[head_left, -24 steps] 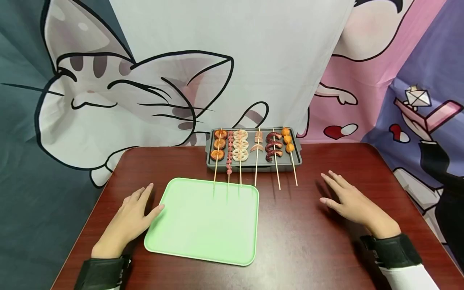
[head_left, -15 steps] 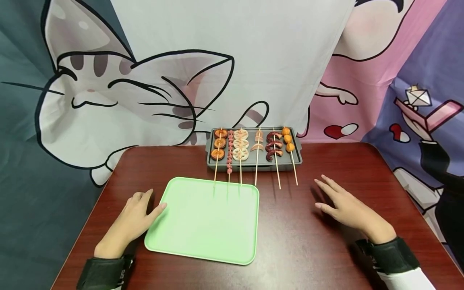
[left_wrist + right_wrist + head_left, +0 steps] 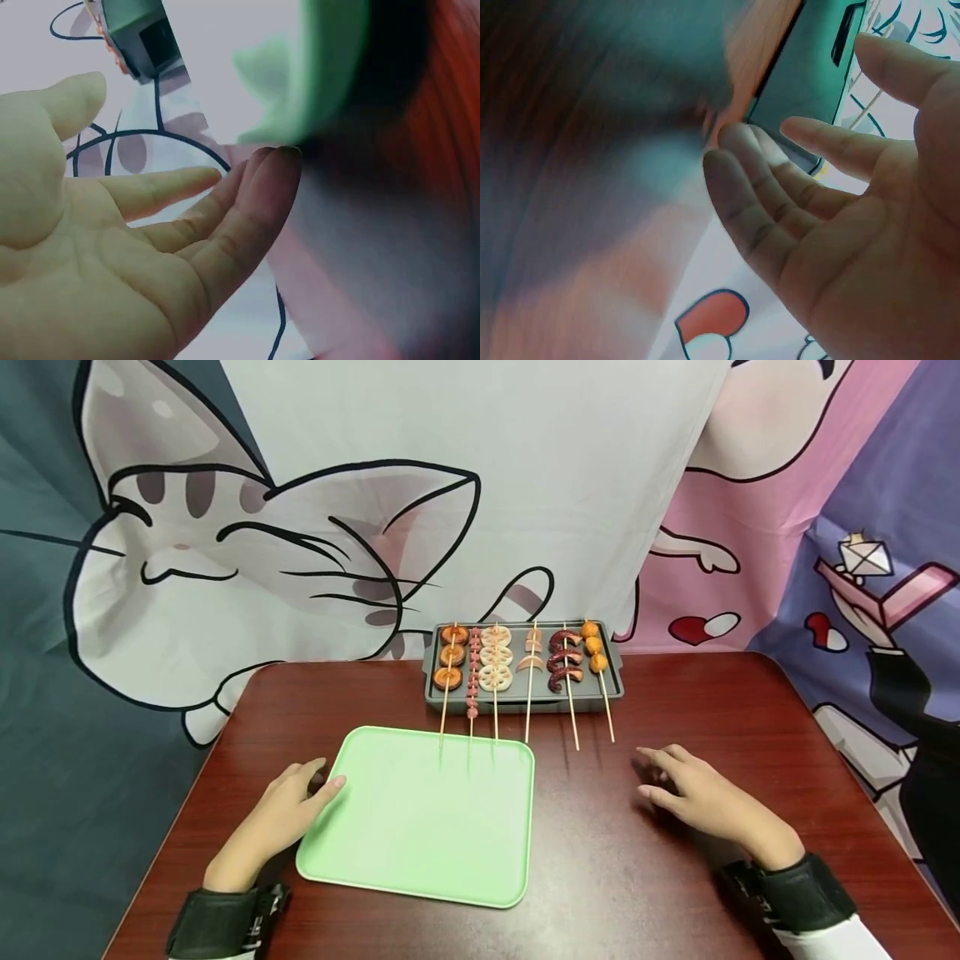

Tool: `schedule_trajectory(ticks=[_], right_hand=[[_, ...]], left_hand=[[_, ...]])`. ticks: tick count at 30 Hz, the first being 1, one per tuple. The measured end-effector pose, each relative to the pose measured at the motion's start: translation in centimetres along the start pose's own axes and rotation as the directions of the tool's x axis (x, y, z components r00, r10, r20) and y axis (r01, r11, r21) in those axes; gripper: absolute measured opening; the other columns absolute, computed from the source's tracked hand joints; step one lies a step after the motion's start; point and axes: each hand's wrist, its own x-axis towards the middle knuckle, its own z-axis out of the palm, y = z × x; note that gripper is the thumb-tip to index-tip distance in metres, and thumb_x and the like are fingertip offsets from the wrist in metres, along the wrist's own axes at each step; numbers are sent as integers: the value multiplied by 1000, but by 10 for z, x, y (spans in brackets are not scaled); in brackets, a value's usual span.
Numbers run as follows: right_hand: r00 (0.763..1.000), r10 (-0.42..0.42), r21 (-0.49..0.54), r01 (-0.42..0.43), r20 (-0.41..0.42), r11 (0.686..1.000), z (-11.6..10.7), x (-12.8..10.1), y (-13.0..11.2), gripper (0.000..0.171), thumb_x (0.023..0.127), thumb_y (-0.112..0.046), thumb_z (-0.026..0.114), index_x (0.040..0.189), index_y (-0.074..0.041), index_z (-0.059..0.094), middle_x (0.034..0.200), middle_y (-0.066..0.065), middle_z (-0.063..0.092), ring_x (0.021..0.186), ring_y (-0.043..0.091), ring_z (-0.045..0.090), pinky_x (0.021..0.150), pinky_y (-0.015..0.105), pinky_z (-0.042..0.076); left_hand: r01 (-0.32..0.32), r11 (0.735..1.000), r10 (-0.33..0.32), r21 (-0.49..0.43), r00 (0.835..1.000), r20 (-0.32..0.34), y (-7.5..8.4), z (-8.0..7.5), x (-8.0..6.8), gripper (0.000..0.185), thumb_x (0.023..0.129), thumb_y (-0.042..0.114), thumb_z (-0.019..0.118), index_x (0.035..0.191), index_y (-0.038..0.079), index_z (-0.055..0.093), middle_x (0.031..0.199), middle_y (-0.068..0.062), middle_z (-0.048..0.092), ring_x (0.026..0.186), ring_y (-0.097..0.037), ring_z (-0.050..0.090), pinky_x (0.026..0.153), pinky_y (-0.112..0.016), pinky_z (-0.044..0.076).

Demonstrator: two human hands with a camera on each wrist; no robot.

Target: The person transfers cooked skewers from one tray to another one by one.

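Observation:
In the head view my left hand (image 3: pixel 279 814) is beside the left edge of a light green tray (image 3: pixel 420 827). Its thumb overlaps the tray's rim; whether it touches I cannot tell. The left wrist view has the palm and loosely bent fingers (image 3: pixel 225 236) near the green rim (image 3: pixel 330 67), holding nothing. My right hand (image 3: pixel 712 802), fingers loosely bent, is low over the table to the right of the tray. Nothing lies in its palm in the right wrist view. Behind the tray, a dark grey grill pan (image 3: pixel 517 703) carries several food skewers, their sticks pointing toward me.
On the pan lie skewers of round brown slices (image 3: pixel 448 677), small pink pieces (image 3: pixel 472 690), lotus root slices (image 3: pixel 495 677), pale pieces (image 3: pixel 529 663), dark red tentacles (image 3: pixel 566 676) and orange balls (image 3: pixel 597 662). A printed cloth (image 3: pixel 585 468) hangs behind the brown table (image 3: pixel 585 877).
My right hand has moved left and slightly nearer, and its fingers have bent more. The left hand has shifted slightly right toward the tray. Tray and skewers stay in place.

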Motion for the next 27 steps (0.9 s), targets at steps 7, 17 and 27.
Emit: schedule_trajectory(ticks=[7,17,27], right_hand=[[996,-6,224,-14,90,975,5,1,-12,48,103,-33,65,145,-10,57,116,-2,67,98,5,63,78,27,56],[937,-144,732,-147,319,665,21,12,-28,51,109,-15,52,153,6,37,130,30,60,103,32,72,86,39,64],[908,-102,860,-342,406,379,36,29,-39,58,111,-21,48,153,14,28,134,29,59,114,27,69,96,40,61]], left_hand=[[56,998,-56,-29,998,27,1,0,3,73,106,47,55,143,-15,47,112,-19,65,94,-25,63,74,-36,52],[90,995,-90,-40,996,8,-1,2,0,55,103,33,65,134,-11,55,93,-8,62,81,-19,54,65,-30,45],[108,994,-108,-17,994,12,-4,6,1,24,93,13,74,107,-3,63,82,-6,59,73,-19,52,61,-30,44]])
